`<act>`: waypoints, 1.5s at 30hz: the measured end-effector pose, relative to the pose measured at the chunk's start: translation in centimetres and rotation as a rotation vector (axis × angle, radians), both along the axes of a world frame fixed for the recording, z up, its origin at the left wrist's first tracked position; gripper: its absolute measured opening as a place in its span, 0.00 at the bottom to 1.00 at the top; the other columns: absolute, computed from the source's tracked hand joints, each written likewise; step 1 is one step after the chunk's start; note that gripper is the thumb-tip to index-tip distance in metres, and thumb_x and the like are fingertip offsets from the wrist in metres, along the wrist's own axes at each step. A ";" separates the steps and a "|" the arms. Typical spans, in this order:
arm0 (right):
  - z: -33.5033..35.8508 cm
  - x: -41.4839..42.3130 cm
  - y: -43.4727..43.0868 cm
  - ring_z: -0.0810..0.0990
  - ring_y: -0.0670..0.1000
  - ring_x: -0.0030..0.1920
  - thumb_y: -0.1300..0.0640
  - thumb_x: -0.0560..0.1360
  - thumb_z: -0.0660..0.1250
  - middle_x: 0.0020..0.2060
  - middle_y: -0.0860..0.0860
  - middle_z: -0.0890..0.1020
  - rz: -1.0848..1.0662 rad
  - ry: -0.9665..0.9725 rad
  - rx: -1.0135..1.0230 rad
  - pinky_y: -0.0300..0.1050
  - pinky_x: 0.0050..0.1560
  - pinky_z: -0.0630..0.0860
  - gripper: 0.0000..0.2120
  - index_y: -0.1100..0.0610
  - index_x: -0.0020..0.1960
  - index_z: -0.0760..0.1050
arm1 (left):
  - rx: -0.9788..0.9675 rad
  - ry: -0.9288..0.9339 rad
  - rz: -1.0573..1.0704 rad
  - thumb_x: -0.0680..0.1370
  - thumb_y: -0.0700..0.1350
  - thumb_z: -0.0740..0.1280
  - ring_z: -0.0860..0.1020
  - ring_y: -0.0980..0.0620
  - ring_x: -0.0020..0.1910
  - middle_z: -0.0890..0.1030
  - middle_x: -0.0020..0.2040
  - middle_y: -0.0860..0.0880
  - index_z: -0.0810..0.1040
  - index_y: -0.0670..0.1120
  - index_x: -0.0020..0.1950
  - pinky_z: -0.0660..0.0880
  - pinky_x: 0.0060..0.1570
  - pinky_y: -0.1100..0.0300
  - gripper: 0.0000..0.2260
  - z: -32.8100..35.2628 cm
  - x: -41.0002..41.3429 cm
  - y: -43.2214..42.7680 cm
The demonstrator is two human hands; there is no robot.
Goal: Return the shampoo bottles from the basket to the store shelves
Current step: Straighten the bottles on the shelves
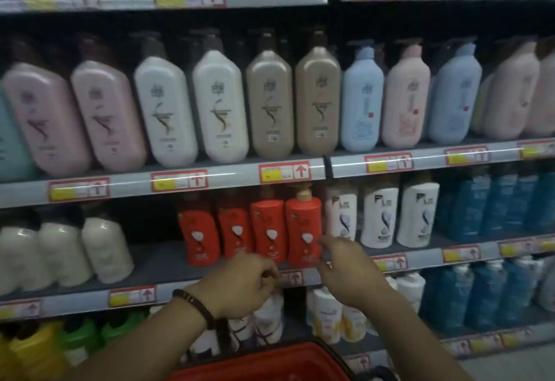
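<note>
Nearest, a red basket rim sits low between the forearms, below a shelf holding four red bottles, with three white bottles to their right and three cream bottles to their left. Left hand curls its fingers at the shelf-edge price tag, grip unclear. Right hand, fingers loosely spread and empty, reaches just beside the rightmost red bottle.

Four red shampoo bottles stand upright together on a shelf.
</note>
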State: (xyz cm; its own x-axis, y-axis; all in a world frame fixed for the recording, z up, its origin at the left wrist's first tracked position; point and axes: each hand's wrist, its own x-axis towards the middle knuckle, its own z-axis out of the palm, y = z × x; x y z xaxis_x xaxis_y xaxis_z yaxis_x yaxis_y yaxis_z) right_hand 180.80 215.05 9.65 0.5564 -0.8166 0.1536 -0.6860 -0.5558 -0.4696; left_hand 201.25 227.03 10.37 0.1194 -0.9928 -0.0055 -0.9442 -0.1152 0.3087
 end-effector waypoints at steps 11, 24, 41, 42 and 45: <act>12.5 14.9 13.0 0.78 0.55 0.69 0.43 0.81 0.66 0.65 0.49 0.77 0.302 0.194 -0.326 0.54 0.64 0.79 0.20 0.47 0.71 0.73 | -0.381 -0.139 0.330 0.79 0.57 0.70 0.80 0.56 0.58 0.82 0.57 0.58 0.83 0.59 0.63 0.79 0.63 0.53 0.13 8.9 15.2 14.2; 19.8 33.4 18.7 0.78 0.58 0.68 0.52 0.81 0.69 0.70 0.53 0.76 0.386 -0.020 -0.333 0.61 0.68 0.79 0.27 0.50 0.78 0.65 | -0.802 -0.118 0.665 0.82 0.53 0.70 0.73 0.46 0.69 0.68 0.72 0.50 0.71 0.54 0.76 0.76 0.65 0.51 0.23 12.4 26.1 17.4; 25.2 43.4 18.0 0.89 0.59 0.36 0.52 0.81 0.74 0.52 0.58 0.83 0.239 -0.393 -0.083 0.53 0.29 0.86 0.32 0.48 0.77 0.58 | -0.760 0.135 0.682 0.80 0.58 0.68 0.49 0.42 0.81 0.43 0.87 0.50 0.32 0.64 0.83 0.59 0.78 0.34 0.48 8.2 27.3 12.5; 25.3 43.5 18.1 0.89 0.58 0.32 0.53 0.82 0.74 0.51 0.59 0.83 0.232 -0.415 -0.025 0.52 0.27 0.85 0.31 0.49 0.76 0.59 | -0.779 0.162 0.672 0.79 0.58 0.69 0.49 0.42 0.81 0.44 0.87 0.50 0.32 0.65 0.82 0.59 0.77 0.33 0.48 8.2 27.5 12.4; 24.8 43.8 18.2 0.86 0.57 0.28 0.52 0.82 0.74 0.49 0.57 0.80 0.210 -0.428 0.006 0.48 0.24 0.82 0.32 0.48 0.76 0.57 | -0.830 0.251 0.643 0.77 0.58 0.70 0.50 0.44 0.79 0.46 0.86 0.52 0.37 0.68 0.82 0.58 0.77 0.34 0.47 8.0 27.7 12.2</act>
State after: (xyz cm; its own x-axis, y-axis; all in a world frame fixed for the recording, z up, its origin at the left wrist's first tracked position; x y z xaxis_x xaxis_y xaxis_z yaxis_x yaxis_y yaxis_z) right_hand 224.60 233.27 34.44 0.5972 -0.6951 0.4003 -0.3034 -0.6578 -0.6894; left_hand 228.94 239.26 18.36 0.7087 -0.4499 0.5434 -0.6804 -0.2323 0.6951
